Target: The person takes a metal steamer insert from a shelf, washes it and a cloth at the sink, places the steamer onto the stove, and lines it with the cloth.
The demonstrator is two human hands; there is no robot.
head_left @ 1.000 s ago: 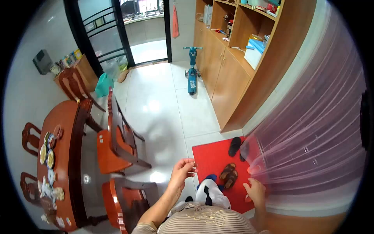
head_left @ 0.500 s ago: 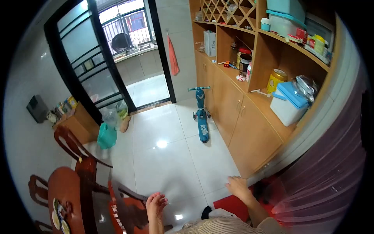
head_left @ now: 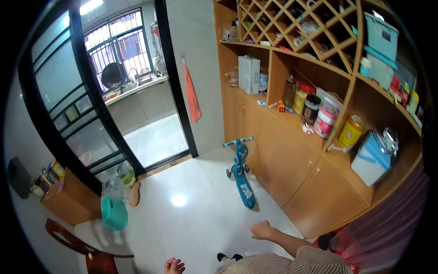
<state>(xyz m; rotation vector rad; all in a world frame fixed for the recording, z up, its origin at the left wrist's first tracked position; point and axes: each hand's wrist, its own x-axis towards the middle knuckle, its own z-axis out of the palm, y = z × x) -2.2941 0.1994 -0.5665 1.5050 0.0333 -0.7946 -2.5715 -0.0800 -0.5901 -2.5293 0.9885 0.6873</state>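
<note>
My left hand (head_left: 174,266) is at the bottom edge, its fingers loosely bent and a little apart, with nothing in it. Further right, my right hand (head_left: 262,230) hangs over the tiled floor with its fingers curled in, and no object shows in it. Neither hand touches anything. Closest ahead of the right hand stands a blue kick scooter (head_left: 244,178), its handlebar by the cabinet (head_left: 269,132).
Jars, a yellow tin (head_left: 351,132) and a blue-and-white box (head_left: 374,157) fill the shelves at right. A turquoise bin (head_left: 114,213) and a wooden chair (head_left: 98,260) stand left. Ahead, a black-framed doorway (head_left: 175,77) opens to a kitchen; an orange cloth (head_left: 191,96) hangs beside it.
The view has tilted up and come nearer the cabinet, so the dining table has left the frame. My right hand has swung left and its fingers have curled in; my left hand sits lower.
</note>
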